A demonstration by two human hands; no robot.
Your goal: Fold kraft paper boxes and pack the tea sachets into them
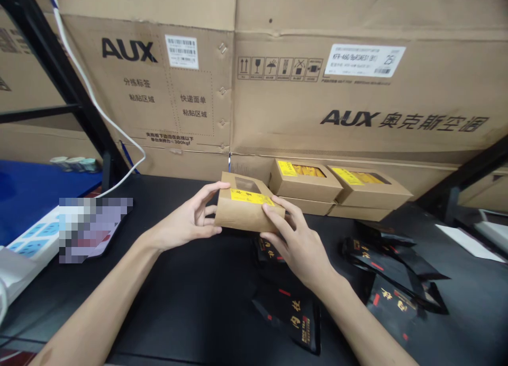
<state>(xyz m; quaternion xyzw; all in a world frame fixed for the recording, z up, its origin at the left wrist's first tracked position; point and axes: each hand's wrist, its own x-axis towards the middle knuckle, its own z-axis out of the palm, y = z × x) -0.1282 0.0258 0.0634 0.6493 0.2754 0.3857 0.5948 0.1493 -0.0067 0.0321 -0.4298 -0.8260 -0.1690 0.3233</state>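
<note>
A small kraft-paper box (243, 211) with a yellow label and a clear window is held above the black table (190, 292), between both hands. My left hand (186, 223) grips its left end, thumb on top and fingers curled beneath. My right hand (296, 244) holds its right front corner, fingers pressed on the label's edge. Below my right hand lie black pouches (291, 310) with gold lettering.
Two more kraft boxes (304, 180) (369, 189) with yellow labels sit stacked on others at the back. More black pouches (391, 271) lie at the right. Large AUX cartons (357, 91) form the back wall. A white power strip (29, 239) and cable lie at the left, by a black shelf post (59, 75).
</note>
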